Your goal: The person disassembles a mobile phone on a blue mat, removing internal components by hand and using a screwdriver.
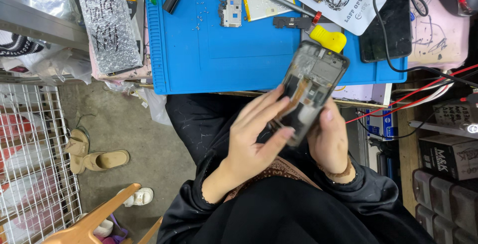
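Loose black sleeves (dust-flecked), a brown beaded bracelet on the right wrist
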